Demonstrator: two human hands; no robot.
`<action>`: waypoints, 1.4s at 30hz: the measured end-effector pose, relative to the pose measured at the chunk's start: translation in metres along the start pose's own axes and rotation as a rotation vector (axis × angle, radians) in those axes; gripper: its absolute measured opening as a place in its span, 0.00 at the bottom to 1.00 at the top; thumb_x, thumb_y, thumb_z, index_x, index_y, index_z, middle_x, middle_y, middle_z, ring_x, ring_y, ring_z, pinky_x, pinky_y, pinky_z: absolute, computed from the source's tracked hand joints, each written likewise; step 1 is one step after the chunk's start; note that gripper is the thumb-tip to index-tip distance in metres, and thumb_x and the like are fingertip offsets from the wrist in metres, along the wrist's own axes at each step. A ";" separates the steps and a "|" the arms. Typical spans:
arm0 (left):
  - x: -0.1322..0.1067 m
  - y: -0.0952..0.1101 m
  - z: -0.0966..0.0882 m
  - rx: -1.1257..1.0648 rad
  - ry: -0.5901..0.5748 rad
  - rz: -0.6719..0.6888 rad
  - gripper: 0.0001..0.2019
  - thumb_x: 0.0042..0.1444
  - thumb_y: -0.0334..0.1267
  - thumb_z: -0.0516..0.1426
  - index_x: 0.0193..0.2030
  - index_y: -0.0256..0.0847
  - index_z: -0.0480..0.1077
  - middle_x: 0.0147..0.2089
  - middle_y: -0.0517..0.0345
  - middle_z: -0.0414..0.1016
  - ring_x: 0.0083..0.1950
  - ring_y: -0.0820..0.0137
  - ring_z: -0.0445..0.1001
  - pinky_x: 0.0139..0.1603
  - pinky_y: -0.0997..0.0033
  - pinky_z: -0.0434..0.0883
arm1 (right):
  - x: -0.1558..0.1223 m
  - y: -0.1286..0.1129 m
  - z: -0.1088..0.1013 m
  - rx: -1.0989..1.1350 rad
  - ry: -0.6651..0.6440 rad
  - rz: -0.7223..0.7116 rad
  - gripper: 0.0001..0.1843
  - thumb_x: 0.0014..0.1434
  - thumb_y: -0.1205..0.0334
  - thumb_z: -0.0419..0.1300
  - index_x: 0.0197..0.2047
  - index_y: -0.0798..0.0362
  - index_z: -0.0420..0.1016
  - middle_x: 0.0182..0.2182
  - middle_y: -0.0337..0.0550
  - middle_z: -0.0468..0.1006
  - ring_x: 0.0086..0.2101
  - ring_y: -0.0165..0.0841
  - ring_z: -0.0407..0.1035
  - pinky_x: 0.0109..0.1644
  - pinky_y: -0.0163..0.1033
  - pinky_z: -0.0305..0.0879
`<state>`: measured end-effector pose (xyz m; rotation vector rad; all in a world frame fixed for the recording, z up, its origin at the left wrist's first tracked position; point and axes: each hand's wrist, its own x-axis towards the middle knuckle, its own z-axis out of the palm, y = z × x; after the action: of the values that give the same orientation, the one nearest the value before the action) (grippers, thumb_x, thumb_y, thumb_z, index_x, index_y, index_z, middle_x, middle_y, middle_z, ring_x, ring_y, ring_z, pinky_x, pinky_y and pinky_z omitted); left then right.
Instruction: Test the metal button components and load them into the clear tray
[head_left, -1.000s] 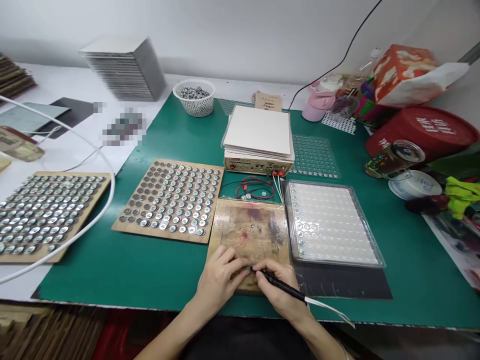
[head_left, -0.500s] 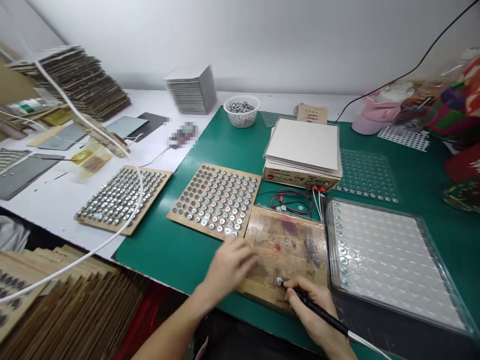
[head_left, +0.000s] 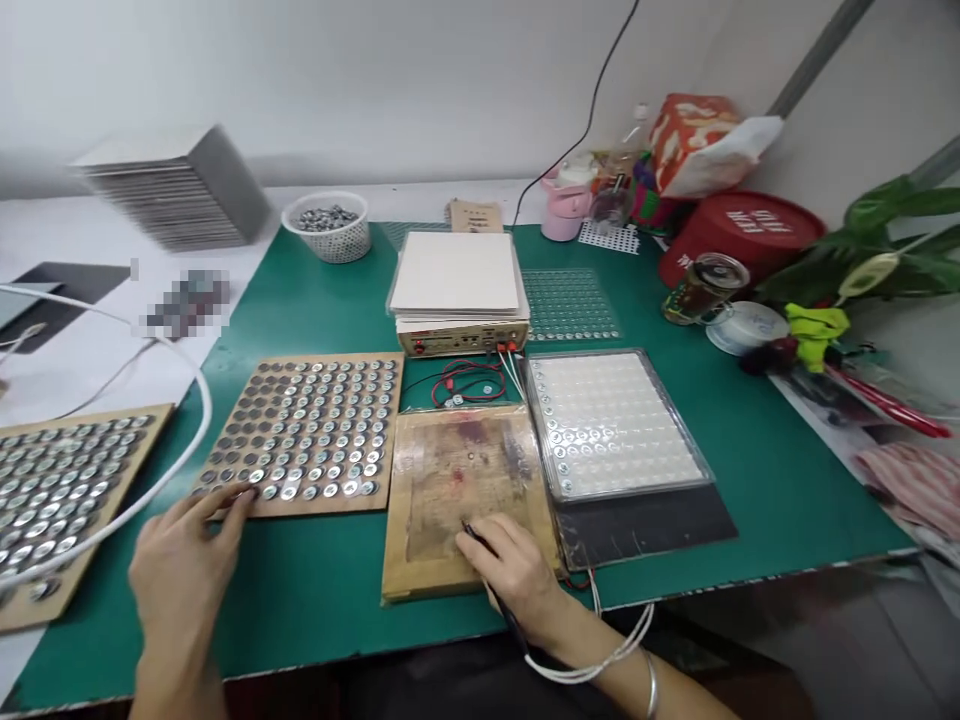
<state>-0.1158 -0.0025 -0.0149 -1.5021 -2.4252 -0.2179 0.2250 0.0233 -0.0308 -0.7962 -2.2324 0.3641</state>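
Note:
My left hand (head_left: pixel 184 560) is at the near left corner of a brown board (head_left: pixel 315 507) covered with rows of small round metal pieces. Its thumb and fingers pinch one round metal piece (head_left: pixel 251 491) at the board's edge, partly covered by the fingertips. My right hand (head_left: pixel 517 580) grips a black pen-shaped probe (head_left: pixel 512 622) with a white cable trailing from its back end. The probe's tip points down at a worn wooden block (head_left: pixel 401 540), whose middle is stained dark and red. No metal piece shows under the tip.
A clear-covered sheet (head_left: pixel 622 400) with some round pieces lies right of the block. Behind stand a meter box (head_left: pixel 457 340) with white panels (head_left: pixel 457 270) on it and a white basket (head_left: pixel 341 240) of metal pieces. Another filled board (head_left: pixel 67 480) and a white cable (head_left: pixel 199 400) are at left.
My view has swung right. My left hand has gone from the block's left edge to the board's near corner. The metal piece under the probe tip has left the block; the probe stays in my right hand.

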 end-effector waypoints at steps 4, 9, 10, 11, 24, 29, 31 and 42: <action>0.004 -0.006 -0.001 -0.047 -0.071 -0.035 0.19 0.62 0.51 0.47 0.42 0.46 0.76 0.36 0.57 0.75 0.36 0.65 0.67 0.30 0.72 0.60 | -0.002 0.004 -0.034 -0.030 0.070 0.201 0.16 0.62 0.77 0.48 0.44 0.55 0.74 0.36 0.48 0.75 0.36 0.34 0.73 0.39 0.34 0.71; 0.022 -0.010 -0.004 -0.239 -0.275 -0.221 0.09 0.55 0.46 0.55 0.33 0.47 0.74 0.30 0.65 0.74 0.31 0.70 0.70 0.28 0.77 0.60 | -0.009 0.038 -0.082 -0.211 0.175 0.440 0.12 0.64 0.70 0.52 0.46 0.53 0.73 0.36 0.48 0.76 0.38 0.38 0.72 0.42 0.41 0.69; 0.024 -0.008 -0.006 -0.250 -0.274 -0.234 0.08 0.55 0.45 0.56 0.31 0.46 0.73 0.28 0.65 0.73 0.30 0.71 0.70 0.28 0.77 0.60 | -0.010 0.043 -0.086 -0.243 0.150 0.434 0.11 0.64 0.70 0.52 0.46 0.52 0.74 0.35 0.47 0.77 0.37 0.38 0.72 0.42 0.41 0.69; 0.025 -0.004 -0.008 -0.241 -0.236 -0.224 0.08 0.54 0.45 0.56 0.31 0.45 0.72 0.28 0.64 0.72 0.30 0.70 0.70 0.28 0.76 0.61 | -0.010 0.048 -0.089 -0.265 0.120 0.406 0.12 0.65 0.70 0.52 0.45 0.52 0.75 0.34 0.46 0.78 0.37 0.39 0.72 0.41 0.42 0.68; -0.072 0.163 -0.019 -0.831 -0.278 0.625 0.10 0.63 0.41 0.53 0.34 0.40 0.71 0.30 0.58 0.72 0.33 0.70 0.68 0.32 0.73 0.67 | 0.009 0.002 -0.045 0.375 -0.072 0.563 0.08 0.58 0.66 0.56 0.36 0.52 0.77 0.29 0.41 0.81 0.29 0.31 0.75 0.34 0.32 0.70; -0.075 0.161 -0.012 -0.790 -0.216 0.666 0.07 0.63 0.39 0.54 0.37 0.40 0.71 0.31 0.58 0.71 0.34 0.69 0.66 0.34 0.71 0.66 | 0.010 0.002 -0.025 0.428 -0.192 0.624 0.10 0.55 0.66 0.55 0.32 0.54 0.79 0.26 0.40 0.80 0.26 0.31 0.74 0.31 0.32 0.68; -0.073 0.159 -0.012 -0.798 -0.232 0.671 0.07 0.63 0.39 0.54 0.39 0.41 0.72 0.31 0.58 0.70 0.35 0.69 0.66 0.34 0.71 0.67 | 0.010 0.003 -0.025 0.436 -0.212 0.636 0.10 0.55 0.66 0.55 0.33 0.54 0.79 0.27 0.40 0.81 0.27 0.31 0.74 0.32 0.32 0.68; -0.066 0.157 -0.022 -0.836 -0.241 0.641 0.09 0.63 0.39 0.54 0.37 0.40 0.74 0.31 0.57 0.71 0.34 0.70 0.67 0.33 0.72 0.67 | 0.022 -0.001 -0.024 0.310 -0.334 0.625 0.12 0.56 0.65 0.52 0.25 0.54 0.74 0.19 0.37 0.73 0.22 0.30 0.69 0.25 0.31 0.60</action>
<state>0.0554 0.0058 -0.0171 -2.6891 -1.9199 -1.0392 0.2299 0.0373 -0.0014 -1.3223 -2.0886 1.1840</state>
